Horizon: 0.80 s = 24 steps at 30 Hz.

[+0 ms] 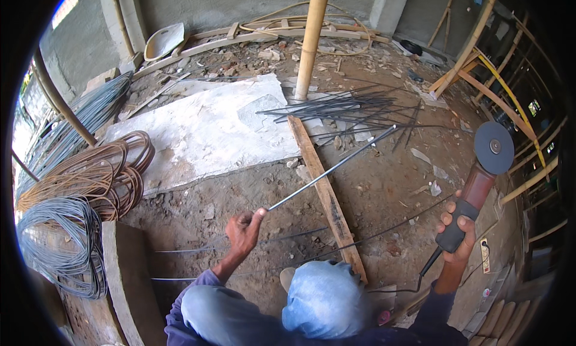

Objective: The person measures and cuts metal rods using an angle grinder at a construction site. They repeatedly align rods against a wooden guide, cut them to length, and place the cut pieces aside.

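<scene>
My left hand is closed around the near end of a thin steel rod. The rod slants up to the right, crossing above a wooden plank on the ground. Out to the right, my right hand grips an angle grinder by its dark handle. Its round grey disc faces up, well apart from the rod. I cannot tell whether the disc is spinning. A black cable runs from the grinder's lower end. Beyond the plank lies a loose pile of cut dark rods.
Coils of rusty rod and grey wire lie at left, beside a concrete block. A bamboo post rises from rubble-strewn ground near a white sheet. Bamboo poles stand at right; a power strip lies below.
</scene>
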{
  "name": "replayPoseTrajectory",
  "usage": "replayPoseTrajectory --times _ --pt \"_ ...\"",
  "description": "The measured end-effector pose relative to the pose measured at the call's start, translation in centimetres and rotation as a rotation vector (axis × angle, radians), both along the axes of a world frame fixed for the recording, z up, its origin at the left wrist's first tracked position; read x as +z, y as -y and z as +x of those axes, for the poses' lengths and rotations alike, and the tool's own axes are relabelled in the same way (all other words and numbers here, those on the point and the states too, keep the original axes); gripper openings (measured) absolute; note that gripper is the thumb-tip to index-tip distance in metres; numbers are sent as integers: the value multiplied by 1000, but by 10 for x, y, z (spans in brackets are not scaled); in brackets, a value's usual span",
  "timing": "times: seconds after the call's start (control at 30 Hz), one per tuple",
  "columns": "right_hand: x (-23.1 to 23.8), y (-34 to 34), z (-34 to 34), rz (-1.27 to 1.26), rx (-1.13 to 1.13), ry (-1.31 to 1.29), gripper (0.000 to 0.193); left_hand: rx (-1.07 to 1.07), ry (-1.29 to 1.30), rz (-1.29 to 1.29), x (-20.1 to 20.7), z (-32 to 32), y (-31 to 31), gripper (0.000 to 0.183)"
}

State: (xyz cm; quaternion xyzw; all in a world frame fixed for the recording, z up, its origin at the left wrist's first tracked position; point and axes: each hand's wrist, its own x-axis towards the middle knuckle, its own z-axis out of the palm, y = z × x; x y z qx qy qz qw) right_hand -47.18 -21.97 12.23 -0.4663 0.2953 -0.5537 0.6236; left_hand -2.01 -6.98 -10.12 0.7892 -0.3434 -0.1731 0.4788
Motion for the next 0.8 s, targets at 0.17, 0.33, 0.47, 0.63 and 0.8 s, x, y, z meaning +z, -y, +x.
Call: replayPoseTrajectory --times 0.17,0.33,0.47,0.63,0.8 --pt "4 -8 -9 -17 -62 -33 77 -120 -159 -45 -9 -24 19 68" --pt "6 -6 -15 -33 -104 -80 79 -180 130 -36 20 28 -1 67" --pt "0 -3 -14 -8 -84 -92 80 -120 555 204 50 81 -28 70" --pt "-13 -6 -11 50 -79 -127 80 -238 606 325 46 87 -50 71" --pt "-24 -10 -12 85 -73 -123 79 -308 532 264 32 86 -65 69"
